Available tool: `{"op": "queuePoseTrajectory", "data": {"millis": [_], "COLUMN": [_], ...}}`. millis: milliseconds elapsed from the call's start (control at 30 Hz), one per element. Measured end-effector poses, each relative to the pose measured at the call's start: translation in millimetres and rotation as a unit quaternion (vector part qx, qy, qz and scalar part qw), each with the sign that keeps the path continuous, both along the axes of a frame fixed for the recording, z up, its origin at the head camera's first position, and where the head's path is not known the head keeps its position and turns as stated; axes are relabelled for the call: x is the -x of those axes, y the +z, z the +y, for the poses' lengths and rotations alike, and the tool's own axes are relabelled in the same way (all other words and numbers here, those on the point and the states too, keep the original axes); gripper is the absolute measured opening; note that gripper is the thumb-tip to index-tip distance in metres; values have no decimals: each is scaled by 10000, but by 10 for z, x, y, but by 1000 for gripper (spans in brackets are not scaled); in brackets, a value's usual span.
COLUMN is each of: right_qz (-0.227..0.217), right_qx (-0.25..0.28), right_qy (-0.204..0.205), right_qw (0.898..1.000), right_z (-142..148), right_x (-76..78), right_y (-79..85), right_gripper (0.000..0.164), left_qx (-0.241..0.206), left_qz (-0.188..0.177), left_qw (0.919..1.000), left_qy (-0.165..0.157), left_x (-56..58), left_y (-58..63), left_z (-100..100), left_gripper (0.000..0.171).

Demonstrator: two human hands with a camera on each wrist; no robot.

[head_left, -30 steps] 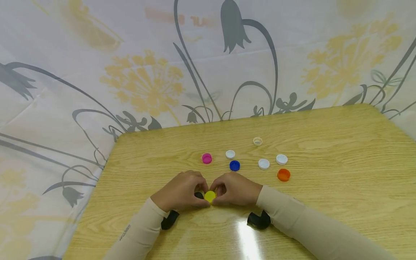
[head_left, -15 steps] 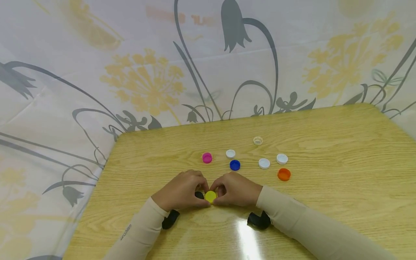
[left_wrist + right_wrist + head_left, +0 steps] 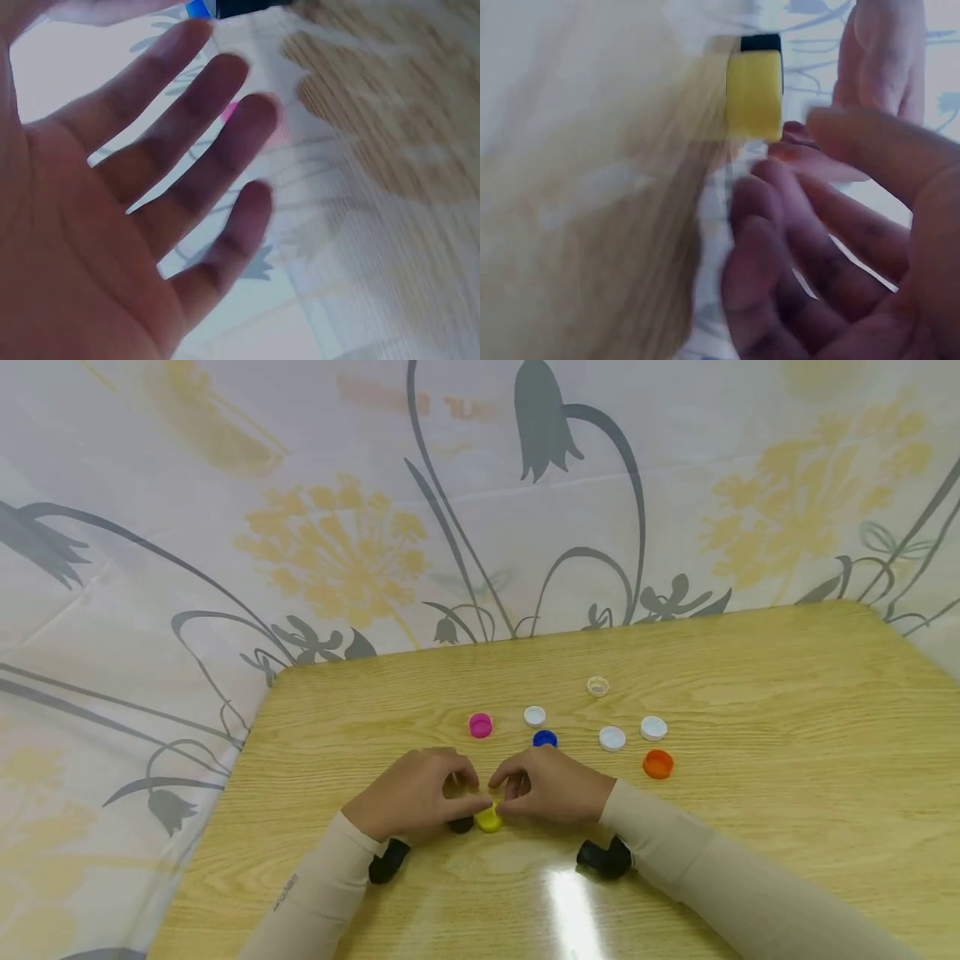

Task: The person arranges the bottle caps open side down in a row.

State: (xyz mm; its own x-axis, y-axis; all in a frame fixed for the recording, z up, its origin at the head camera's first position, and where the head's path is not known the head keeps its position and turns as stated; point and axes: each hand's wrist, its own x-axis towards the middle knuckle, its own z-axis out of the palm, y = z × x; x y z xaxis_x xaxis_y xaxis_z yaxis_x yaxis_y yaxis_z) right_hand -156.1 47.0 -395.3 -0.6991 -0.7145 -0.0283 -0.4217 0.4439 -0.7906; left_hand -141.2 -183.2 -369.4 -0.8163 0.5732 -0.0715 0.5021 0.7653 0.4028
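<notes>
Nearest to us, two beige sleeves reach in; the left sleeve carries small dark lettering, too blurred to read, and we find no readable writing on the right sleeve. A black strap piece sits at the right wrist.

Next come the hands. We see the left hand with fingers spread and gently bent, thumb well apart, gripping nothing. The right hand has loosely curled fingers, thumb apart, and it too holds nothing. The yellow cap is on the table, just below and between the two thumb tips. The right wrist view shows a gap between it and the right thumb; whether a left fingertip touches it, we cannot tell. A black cap lies just beside it, partly behind the left thumb.

Farther off we see an orange cap, a blue cap, three white caps, a pink cap and a clear cap with a tiny illegible mark. Behind, the flowered cloth bears faint orange lettering we cannot make out.
</notes>
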Motion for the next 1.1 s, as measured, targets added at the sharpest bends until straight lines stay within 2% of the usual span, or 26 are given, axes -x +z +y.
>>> {"op": "queuePoseTrajectory", "data": {"millis": [100, 200, 367, 500, 700, 900, 1100], "right_qz": [242, 352, 373, 447, 481, 302, 305], "right_qx": [189, 408, 487, 469, 343, 263, 113], "right_qy": [-370, -714, -1175, -1447, -1553, -1437, -1372], "right_qw": [9988, 9960, 9912, 9873, 9861, 9888, 9900], "right_z": [-9, -34, -75, -130, -191, -222, -226], "right_x": [55, 99, 158, 250, 377, 425, 447], "right_y": [23, 50, 98, 128, 119, 100, 64], "right_gripper": [20, 18, 25, 31, 42, 44, 40], "left_qx": [-143, -237, -325, -382, -367, -273, -192], "left_qz": [118, 417, 879, 988, 911, 524, 337], "left_qw": [9994, 9973, 9933, 9917, 9928, 9950, 9962], "left_qy": [301, 551, 680, 729, 691, 811, 782], "left_x": [62, 135, 253, 360, 499, 556, 575], "left_y": [27, 54, 69, 58, 28, -10, -63], "left_z": [-14, -23, -40, -54, -57, -39, 0], "left_gripper": [32, 28, 28, 33, 37, 37, 35]}}
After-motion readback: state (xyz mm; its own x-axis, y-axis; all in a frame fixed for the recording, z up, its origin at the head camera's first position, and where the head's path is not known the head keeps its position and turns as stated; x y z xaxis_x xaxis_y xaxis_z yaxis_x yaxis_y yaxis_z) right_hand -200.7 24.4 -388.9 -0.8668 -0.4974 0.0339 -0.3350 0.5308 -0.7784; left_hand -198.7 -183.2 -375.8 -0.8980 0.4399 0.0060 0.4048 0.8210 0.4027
